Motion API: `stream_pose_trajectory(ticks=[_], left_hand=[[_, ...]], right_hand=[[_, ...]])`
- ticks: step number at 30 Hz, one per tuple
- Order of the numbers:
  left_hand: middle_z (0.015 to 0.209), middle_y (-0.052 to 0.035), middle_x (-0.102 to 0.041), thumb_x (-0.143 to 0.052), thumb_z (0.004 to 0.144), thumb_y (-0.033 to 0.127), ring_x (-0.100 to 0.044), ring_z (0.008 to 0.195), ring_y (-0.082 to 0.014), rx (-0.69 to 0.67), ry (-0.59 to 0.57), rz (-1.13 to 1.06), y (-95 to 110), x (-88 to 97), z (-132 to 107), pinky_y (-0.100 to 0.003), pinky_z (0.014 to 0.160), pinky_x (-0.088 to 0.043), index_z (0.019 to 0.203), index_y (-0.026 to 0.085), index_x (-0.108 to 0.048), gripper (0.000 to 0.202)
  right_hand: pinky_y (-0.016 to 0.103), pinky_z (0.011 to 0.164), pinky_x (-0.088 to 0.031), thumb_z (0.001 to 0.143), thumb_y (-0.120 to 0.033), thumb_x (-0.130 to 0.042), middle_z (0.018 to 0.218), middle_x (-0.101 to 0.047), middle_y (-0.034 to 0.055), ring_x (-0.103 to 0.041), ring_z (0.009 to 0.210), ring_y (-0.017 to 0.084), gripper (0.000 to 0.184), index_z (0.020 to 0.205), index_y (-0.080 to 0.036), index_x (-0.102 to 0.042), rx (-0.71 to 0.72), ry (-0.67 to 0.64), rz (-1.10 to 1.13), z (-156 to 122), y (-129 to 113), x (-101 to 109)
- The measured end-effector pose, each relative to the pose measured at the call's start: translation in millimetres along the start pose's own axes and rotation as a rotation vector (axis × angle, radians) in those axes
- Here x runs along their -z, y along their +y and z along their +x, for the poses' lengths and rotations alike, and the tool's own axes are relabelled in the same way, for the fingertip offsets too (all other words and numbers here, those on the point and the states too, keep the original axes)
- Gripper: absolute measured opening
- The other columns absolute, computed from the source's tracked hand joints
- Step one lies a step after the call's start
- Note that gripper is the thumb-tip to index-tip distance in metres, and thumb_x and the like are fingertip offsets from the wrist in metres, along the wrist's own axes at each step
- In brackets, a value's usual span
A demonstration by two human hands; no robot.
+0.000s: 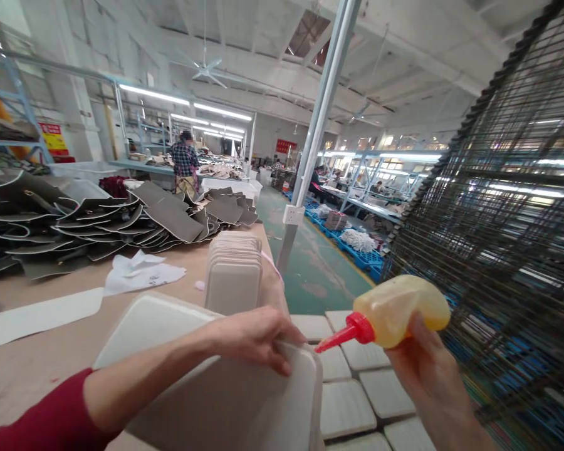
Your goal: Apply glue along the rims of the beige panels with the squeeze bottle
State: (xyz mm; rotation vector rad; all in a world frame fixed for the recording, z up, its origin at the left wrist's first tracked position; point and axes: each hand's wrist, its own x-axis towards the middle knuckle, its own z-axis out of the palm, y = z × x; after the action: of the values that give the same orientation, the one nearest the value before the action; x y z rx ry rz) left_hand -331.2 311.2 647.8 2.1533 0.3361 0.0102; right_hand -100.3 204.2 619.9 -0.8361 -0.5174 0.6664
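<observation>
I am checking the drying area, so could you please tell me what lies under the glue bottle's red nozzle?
Pale rounded panels lie in rows beneath the red nozzle; the held panel covers their left part.

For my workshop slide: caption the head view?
Left hand grips a pale panel while right hand holds a glue bottle.
</observation>
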Motion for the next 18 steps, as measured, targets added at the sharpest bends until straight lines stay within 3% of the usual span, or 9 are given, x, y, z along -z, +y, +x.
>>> stream_pose_trajectory(ticks=[7, 12, 18], left_hand=[[0.088, -0.0040, -0.069, -0.072, 0.071, 0.041, -0.061, 0.078, -0.0173, -0.078, -0.166, -0.004, 15.3, 2.6, 4.6, -0.018, 0.062, -0.044, 0.108, 0.008, -0.069, 0.049], [0.101, -0.0090, -0.070, -0.071, 0.073, 0.040, -0.063, 0.089, -0.0211, -0.125, -0.283, -0.042, 23.7, 3.7, 8.9, -0.020, 0.074, -0.045, 0.118, 0.002, -0.064, 0.059], [0.099, -0.0056, -0.071, -0.074, 0.070, 0.037, -0.064, 0.091, -0.0221, -0.122, -0.263, -0.088, 21.8, 2.6, 7.0, -0.021, 0.076, -0.047, 0.115, 0.006, -0.066, 0.055]], right_hand=[[0.025, 0.070, -0.055, 0.051, -0.042, -0.085, 0.094, -0.068, 0.0058, -0.064, 0.083, 0.019, 0.051, 0.095, -0.023, -0.068, -0.027, -0.028, -0.085, -1.0, -5.1, 14.3], [0.024, 0.066, -0.054, 0.053, -0.038, -0.086, 0.095, -0.069, 0.0035, -0.064, 0.080, 0.018, 0.055, 0.103, -0.027, -0.066, -0.036, -0.083, -0.079, 2.1, -4.1, 17.4], [0.027, 0.065, -0.055, 0.050, -0.038, -0.087, 0.092, -0.068, 0.0052, -0.064, 0.077, 0.020, 0.063, 0.107, -0.025, -0.064, -0.052, -0.072, -0.082, 0.9, -1.7, 27.7]])
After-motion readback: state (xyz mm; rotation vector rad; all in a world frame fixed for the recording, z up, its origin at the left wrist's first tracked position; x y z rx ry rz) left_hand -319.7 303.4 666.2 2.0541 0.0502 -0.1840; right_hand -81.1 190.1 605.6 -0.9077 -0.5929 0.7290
